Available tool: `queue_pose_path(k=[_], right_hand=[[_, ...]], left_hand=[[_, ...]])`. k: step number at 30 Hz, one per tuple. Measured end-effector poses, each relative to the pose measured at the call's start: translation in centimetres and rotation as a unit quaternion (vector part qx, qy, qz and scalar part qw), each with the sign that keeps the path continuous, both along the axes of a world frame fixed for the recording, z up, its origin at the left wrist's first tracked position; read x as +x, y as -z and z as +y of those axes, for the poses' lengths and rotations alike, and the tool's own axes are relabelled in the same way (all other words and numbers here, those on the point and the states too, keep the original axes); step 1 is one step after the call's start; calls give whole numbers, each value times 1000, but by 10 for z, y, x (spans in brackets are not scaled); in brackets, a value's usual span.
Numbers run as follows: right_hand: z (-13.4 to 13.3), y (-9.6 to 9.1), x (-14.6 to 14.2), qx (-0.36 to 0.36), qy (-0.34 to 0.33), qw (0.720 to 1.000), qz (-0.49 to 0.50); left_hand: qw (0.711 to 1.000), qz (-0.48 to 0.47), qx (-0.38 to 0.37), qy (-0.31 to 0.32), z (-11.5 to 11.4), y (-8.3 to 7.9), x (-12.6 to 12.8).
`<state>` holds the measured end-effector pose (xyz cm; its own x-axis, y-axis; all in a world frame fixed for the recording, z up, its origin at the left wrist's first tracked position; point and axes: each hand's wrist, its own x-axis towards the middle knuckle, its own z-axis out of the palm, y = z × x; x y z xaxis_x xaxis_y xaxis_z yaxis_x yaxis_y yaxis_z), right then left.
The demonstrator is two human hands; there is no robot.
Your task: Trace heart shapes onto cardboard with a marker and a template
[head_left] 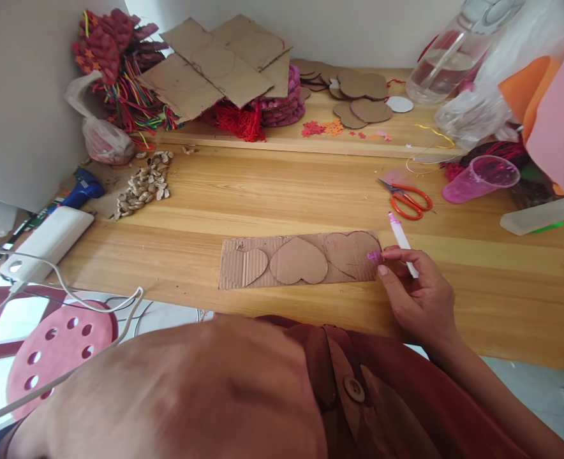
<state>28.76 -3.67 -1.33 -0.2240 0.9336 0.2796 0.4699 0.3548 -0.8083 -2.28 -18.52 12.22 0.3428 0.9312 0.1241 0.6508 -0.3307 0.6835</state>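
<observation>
A corrugated cardboard strip point(227, 264) lies on the table in front of me. On it rest a cut cardboard heart point(298, 260) and, at its left, a smaller rounded cardboard piece point(256, 266). A curved outline is drawn on the strip's right part. My right hand point(420, 296) is at that right end, fingers closed round a white marker point(400, 239) with a pinkish end. A small purple patch point(374, 256) shows by the fingertips; I cannot make out what it is. My left hand point(191, 382) is a large blur close to the camera, its fingers indistinct.
Orange-handled scissors point(409, 199) and a pink plastic cup point(483, 178) are beyond my right hand. Shells point(145, 185), a blue glue gun point(83, 188) and a white power strip point(55, 239) are at left. Cardboard squares point(219, 60) and a water bottle point(442, 64) stand behind.
</observation>
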Motion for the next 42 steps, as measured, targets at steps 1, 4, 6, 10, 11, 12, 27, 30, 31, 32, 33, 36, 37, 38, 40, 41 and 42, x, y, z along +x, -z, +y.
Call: queue_pose_path(k=[1,4,6,10,11,12,27,30,31,32,33,36,37,38,40,41,42], right_hand=[[0,0,0,0,1,1000,-1],[-1,0,-1,3,5,1000,4],[-1,-1,-1,8,5,1000,9],[0,-1,-1,10,0,1000,9],[0,-1,-1,10,0,1000,7],[0,-1,-1,11,-1,1000,6],[-7,-14,-8,104,-37,994,3],[-7,-24,-18,113,-88,990,-16],[-7,-26,-22,110,-102,988,-20],[-6,-28,-26,109,-114,987,-22],[-5,-30,-30,106,-126,986,-21],[-3,-30,-42,104,-168,980,-14],[-2,-29,-45,102,-181,978,-14],[-2,-28,-47,100,-190,977,-15],[-3,-27,-50,92,-198,976,-19],[-4,-26,-50,87,-197,976,-20],[-4,-25,-50,82,-197,977,-20]], left_hand=[[999,-3,-22,46,14,-7,1],[999,16,-43,2,42,4,2],[996,27,12,-85,49,30,0],[990,14,33,-136,48,77,-2],[989,24,42,-138,48,84,-1],[988,38,53,-138,48,89,1],[979,124,58,-154,58,101,17],[978,130,52,-156,58,102,17],[978,130,49,-157,58,102,16],[978,128,48,-158,58,102,16],[978,124,48,-159,58,103,16],[982,101,55,-152,58,105,14],[983,91,58,-147,57,106,13],[985,82,60,-142,56,107,12],[987,64,62,-136,55,110,10],[987,58,63,-134,54,111,9],[988,53,65,-133,53,111,9]])
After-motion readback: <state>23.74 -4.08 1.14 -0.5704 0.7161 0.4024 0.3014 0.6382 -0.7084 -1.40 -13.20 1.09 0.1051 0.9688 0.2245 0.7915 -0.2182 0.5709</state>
